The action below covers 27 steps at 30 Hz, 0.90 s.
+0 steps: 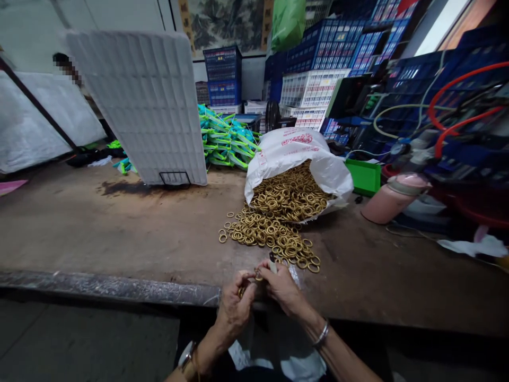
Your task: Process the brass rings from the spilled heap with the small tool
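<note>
At the table's front edge my left hand (235,303) is closed, with gold-coloured rings partly hidden in its curled fingers. Another gold-coloured ring (258,275) sits between the fingertips of both hands. My right hand (285,286) is closed too, and a small tool with a pale grey body and black end (272,263) sticks up from its fingers; its exact kind cannot be made out. Just beyond the hands, a loose heap of rings (274,236) spreads over the table. It spills from the mouth of a white woven sack (288,146) lying on its side.
The brown table (119,239) has a worn front edge. A ribbed white panel (143,106) stands at the left, with green and blue strips (228,140) behind it. A pink bottle (393,199) and a green tray (363,178) stand right. Stacked crates (314,87) fill the back.
</note>
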{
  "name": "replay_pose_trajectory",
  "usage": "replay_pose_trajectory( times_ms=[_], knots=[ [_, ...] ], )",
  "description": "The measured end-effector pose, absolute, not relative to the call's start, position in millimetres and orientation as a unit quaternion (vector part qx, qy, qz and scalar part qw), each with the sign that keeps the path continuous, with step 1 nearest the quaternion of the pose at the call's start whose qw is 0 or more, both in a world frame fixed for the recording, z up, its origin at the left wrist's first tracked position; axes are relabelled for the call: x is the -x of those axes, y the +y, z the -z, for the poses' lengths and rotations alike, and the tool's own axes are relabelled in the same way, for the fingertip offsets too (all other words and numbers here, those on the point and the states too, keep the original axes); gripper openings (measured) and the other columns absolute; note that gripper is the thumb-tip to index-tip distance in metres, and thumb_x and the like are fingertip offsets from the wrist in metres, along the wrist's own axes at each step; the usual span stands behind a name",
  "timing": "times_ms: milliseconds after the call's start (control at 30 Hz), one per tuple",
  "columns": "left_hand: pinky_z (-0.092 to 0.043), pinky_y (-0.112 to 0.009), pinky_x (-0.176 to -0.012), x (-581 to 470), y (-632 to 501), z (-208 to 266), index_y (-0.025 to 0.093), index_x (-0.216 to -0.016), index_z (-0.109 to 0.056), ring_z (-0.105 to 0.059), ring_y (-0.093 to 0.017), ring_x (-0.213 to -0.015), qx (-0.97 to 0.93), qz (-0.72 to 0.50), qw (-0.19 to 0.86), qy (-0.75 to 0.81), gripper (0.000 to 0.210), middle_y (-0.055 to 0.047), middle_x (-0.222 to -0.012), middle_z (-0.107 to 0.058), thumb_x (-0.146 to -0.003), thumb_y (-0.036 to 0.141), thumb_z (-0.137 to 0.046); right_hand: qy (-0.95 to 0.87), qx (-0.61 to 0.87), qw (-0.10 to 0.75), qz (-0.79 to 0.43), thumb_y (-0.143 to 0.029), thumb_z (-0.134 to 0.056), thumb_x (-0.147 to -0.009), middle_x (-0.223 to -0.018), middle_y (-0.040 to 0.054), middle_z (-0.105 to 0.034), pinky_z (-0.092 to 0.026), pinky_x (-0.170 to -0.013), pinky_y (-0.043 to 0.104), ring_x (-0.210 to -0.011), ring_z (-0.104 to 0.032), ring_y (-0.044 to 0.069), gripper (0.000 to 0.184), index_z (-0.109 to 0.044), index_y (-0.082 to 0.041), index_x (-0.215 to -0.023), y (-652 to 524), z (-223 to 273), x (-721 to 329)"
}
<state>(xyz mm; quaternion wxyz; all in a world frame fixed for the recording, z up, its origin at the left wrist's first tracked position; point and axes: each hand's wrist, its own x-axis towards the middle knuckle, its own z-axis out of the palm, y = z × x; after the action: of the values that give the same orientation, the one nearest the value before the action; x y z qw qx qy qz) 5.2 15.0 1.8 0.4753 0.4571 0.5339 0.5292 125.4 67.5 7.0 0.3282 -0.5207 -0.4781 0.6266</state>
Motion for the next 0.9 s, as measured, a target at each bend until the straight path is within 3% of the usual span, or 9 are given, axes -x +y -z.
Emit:
replay_pose_trajectory(
  times_ms=[167, 233, 367, 500, 600, 900],
  knots=[
    [-0.04, -0.024, -0.067, -6, 16, -3, 0.016, -0.08, -0.063, -0.055, -0.015, -0.071, -0.492, -0.527, 0.46, 0.519, 0.016, -0.004, -0.077, -0.063, -0.073, 0.03, -0.058, -0.416, 0.482, 0.329, -0.697, -0.043, -0.052, -0.067, -0.043, -0.0126, -0.028, -0.011, -0.031, 0.015, -0.03, -0.016, 0.001, 0.026, -0.043, -0.019, -0.069, 60, -16, -121],
    [-0.04, -0.021, -0.058, -6, 16, -2, 0.016, -0.078, -0.059, -0.051, -0.011, -0.059, -0.448, -0.528, 0.504, 0.516, 0.019, 0.0, -0.065, -0.058, -0.073, 0.034, -0.058, -0.41, 0.477, 0.332, -0.703, -0.046, -0.054, -0.066, -0.043, -0.0129, -0.028, -0.012, -0.031, 0.015, -0.031, -0.017, 0.001, 0.03, -0.042, -0.019, -0.068, 58, -17, -121],
    [-0.025, -0.016, -0.038, -7, 16, 3, 0.017, -0.082, -0.051, -0.032, -0.004, -0.038, -0.356, -0.504, 0.603, 0.506, 0.029, 0.008, -0.047, -0.04, -0.072, 0.043, -0.057, -0.432, 0.493, 0.334, -0.677, -0.046, -0.053, -0.066, -0.042, -0.0119, -0.03, -0.015, -0.033, 0.016, -0.032, -0.02, 0.002, 0.029, -0.042, -0.019, -0.065, 58, -11, -122],
    [-0.021, -0.015, -0.033, -7, 15, 6, 0.018, -0.087, -0.049, -0.033, -0.003, -0.035, -0.336, -0.474, 0.63, 0.516, 0.035, 0.007, -0.051, -0.044, -0.07, 0.048, -0.056, -0.506, 0.533, 0.346, -0.583, -0.038, -0.053, -0.066, -0.046, -0.0078, -0.04, -0.025, -0.038, 0.017, -0.039, -0.032, 0.004, 0.022, -0.048, -0.017, -0.062, 62, -1, -122],
    [-0.022, -0.014, -0.033, -7, 15, 6, 0.018, -0.079, -0.047, -0.034, -0.003, -0.035, -0.34, -0.468, 0.628, 0.521, 0.035, 0.007, -0.051, -0.043, -0.07, 0.05, -0.055, -0.55, 0.536, 0.344, -0.541, -0.033, -0.053, -0.065, -0.05, -0.0052, -0.047, -0.032, -0.045, 0.018, -0.047, -0.04, 0.007, 0.018, -0.051, -0.016, -0.061, 63, 0, -121],
    [-0.021, -0.014, -0.034, -5, 12, 4, 0.019, -0.074, -0.043, -0.034, -0.003, -0.038, -0.329, -0.476, 0.664, 0.473, 0.032, 0.007, -0.055, -0.044, -0.072, 0.048, -0.055, -0.561, 0.523, 0.328, -0.551, -0.036, -0.05, -0.069, -0.048, -0.0055, -0.046, -0.033, -0.047, 0.019, -0.046, -0.041, 0.008, 0.019, -0.048, -0.017, -0.062, 61, -1, -120]
  ],
)
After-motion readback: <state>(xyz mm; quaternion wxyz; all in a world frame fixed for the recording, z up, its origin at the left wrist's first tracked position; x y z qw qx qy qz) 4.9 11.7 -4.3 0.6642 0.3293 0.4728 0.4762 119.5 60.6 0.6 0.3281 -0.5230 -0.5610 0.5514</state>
